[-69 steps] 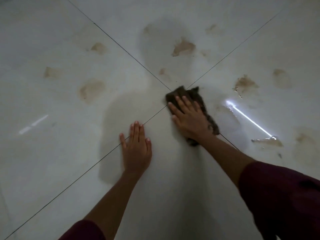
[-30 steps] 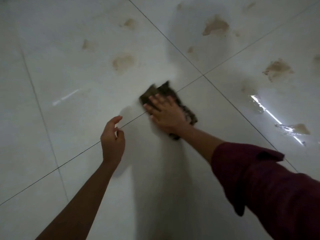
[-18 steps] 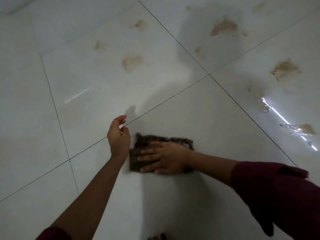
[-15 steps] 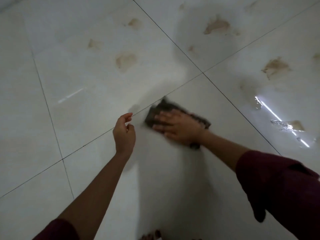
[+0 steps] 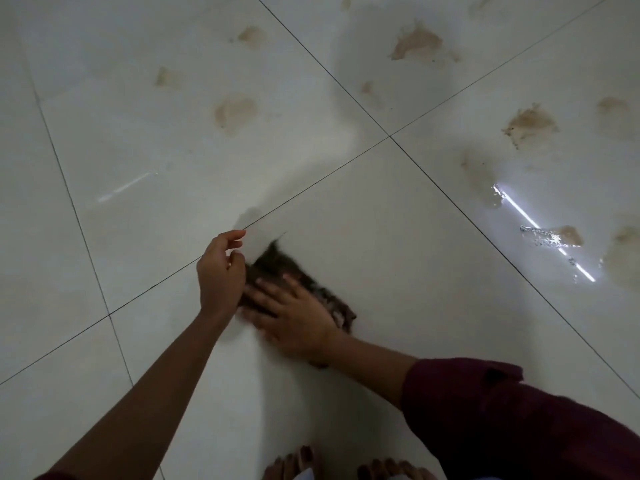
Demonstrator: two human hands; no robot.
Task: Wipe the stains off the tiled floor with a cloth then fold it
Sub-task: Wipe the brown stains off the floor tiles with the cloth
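The right hand (image 5: 298, 317) lies flat, palm down, on a dark brown cloth (image 5: 277, 268), its fingers (image 5: 263, 289) stretched out and slightly spread, pointing left toward the other hand. They press the cloth against the tiled floor (image 5: 398, 258); their tips are blurred, so exact contact at the cloth's left edge is hard to make out. The left hand (image 5: 220, 271) is just beside the cloth's left end, its fingers loosely curled with the thumb and forefinger raised and apart; whether it touches or grips the cloth cannot be told, since the hand covers that edge.

The cloth lies on the near tile, just below a grout line (image 5: 311, 185). Its long axis runs from upper left to lower right, with a tufted corner sticking up toward the upper left. Most of its middle is hidden under the right palm, and its lower right end shows beside the wrist, blurred.

A dark red sleeve (image 5: 502, 410) covers the right forearm and is cut off at the right and bottom edges. The left forearm is bare, cut off at the lower left. Toes (image 5: 294, 462) show at the bottom edge, partly cut off.

Brown stains (image 5: 530, 123) lie well apart from the cloth on the far tiles, and a bright streak of reflected light (image 5: 540, 230) crosses a wet patch to the right.
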